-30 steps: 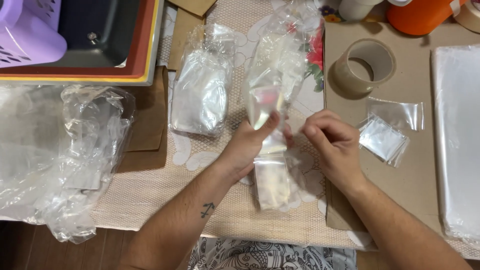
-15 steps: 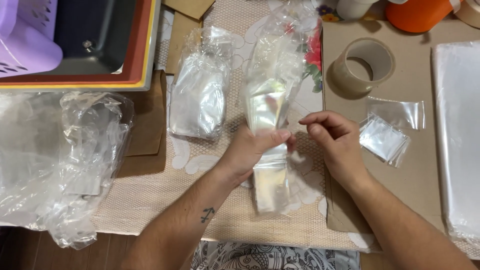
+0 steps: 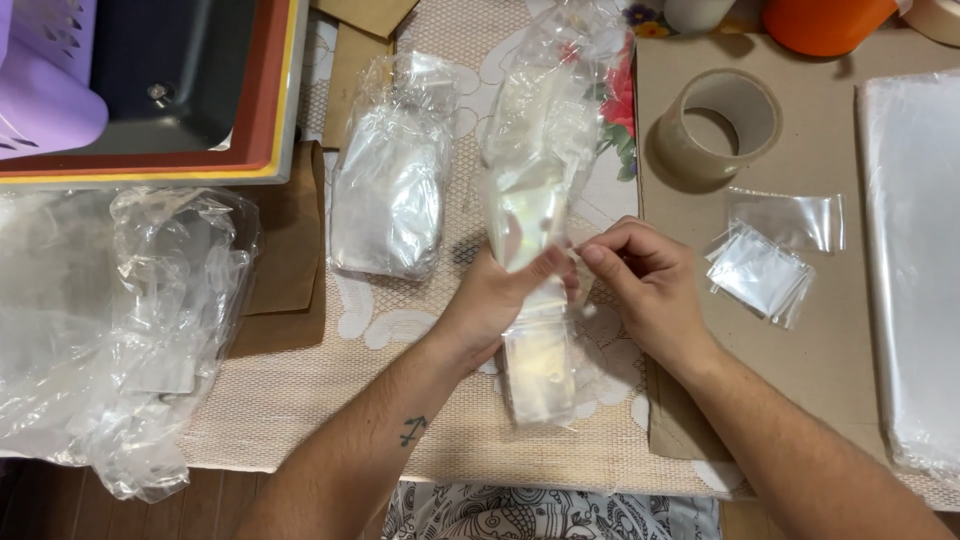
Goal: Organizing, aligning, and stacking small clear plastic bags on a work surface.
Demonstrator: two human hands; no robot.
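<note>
gripping a clear plastic bag (image 3: 535,230), left hand (image 3: 500,295); right hand (image 3: 645,285) seemingly pinching it.

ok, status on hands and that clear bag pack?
Left hand gripping the clear bag pack mid-length. Right hand pinching at its edge beside the left thumb. Tape roll and small zip bags lie apart to the right, nothing blocking.

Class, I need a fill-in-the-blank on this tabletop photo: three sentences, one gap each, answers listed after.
1. The left hand grips a long clear ____ bag.
2. The right hand pinches the bag beside the left ____.
3. The roll of tape lies on brown ____, behind the small clear bags.

Missing words: plastic; thumb; cardboard
</note>
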